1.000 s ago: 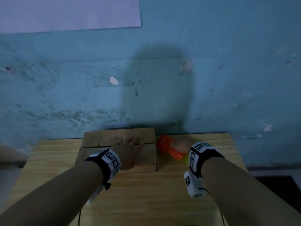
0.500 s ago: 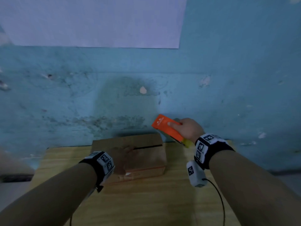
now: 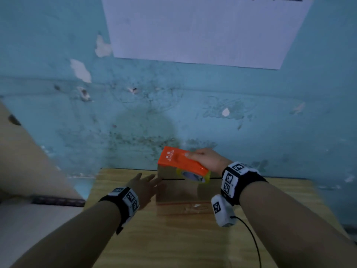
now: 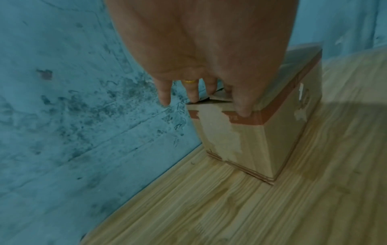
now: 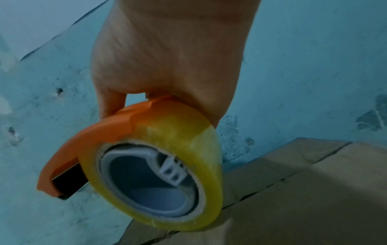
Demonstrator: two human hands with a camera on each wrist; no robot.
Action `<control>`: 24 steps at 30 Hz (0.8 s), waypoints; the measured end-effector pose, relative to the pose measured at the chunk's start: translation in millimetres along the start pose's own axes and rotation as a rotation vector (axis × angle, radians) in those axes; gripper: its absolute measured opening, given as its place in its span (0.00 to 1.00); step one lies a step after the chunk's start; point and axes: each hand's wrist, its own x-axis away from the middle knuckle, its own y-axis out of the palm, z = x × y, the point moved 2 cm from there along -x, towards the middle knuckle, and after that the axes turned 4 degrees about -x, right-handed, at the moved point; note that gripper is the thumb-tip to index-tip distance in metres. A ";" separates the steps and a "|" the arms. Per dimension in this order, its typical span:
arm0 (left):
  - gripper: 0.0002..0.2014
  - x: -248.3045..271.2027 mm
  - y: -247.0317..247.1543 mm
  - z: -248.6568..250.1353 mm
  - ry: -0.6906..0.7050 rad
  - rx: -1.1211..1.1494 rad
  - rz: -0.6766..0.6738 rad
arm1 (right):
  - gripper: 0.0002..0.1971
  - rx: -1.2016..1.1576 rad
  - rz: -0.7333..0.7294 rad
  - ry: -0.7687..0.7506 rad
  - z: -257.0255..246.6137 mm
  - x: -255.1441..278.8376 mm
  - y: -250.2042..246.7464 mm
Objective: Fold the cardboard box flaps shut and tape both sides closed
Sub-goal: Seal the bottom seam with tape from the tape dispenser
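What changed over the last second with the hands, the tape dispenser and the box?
The right hand took hold of the orange tape dispenser beside the cardboard box, lifted it and now holds it above the box's far top edge. The left hand slid off the top flaps to the box's left edge, fingers straight. The box stayed on the wooden table, flaps folded down.

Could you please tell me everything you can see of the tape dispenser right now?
The tape dispenser is a curved orange plastic shell over a roll of clear yellowish tape on a grey hub, with a dark cutter edge at its front tip. The right hand grips it from above, thumb on the shell, holding it tilted over the far part of the box. Whether it touches the box cannot be told. No tape is seen pulled out.
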 end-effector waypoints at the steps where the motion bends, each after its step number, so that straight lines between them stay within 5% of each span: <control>1: 0.37 2.8 3.5 -1.2 -0.001 0.011 0.004 | 0.21 0.033 0.001 0.014 -5.2 -1.5 6.3; 8: 0.43 3.6 14.7 6.8 0.027 0.105 0.004 | 0.34 0.194 0.039 0.043 -22.6 -10.9 21.0; 16: 0.35 -2.4 18.0 -17.3 0.036 0.152 0.034 | 0.26 0.167 0.046 0.109 -16.2 -13.8 10.2; 24: 0.28 -18.0 11.2 -42.4 -0.018 0.716 0.155 | 0.27 0.289 0.024 0.215 7.7 -30.2 3.3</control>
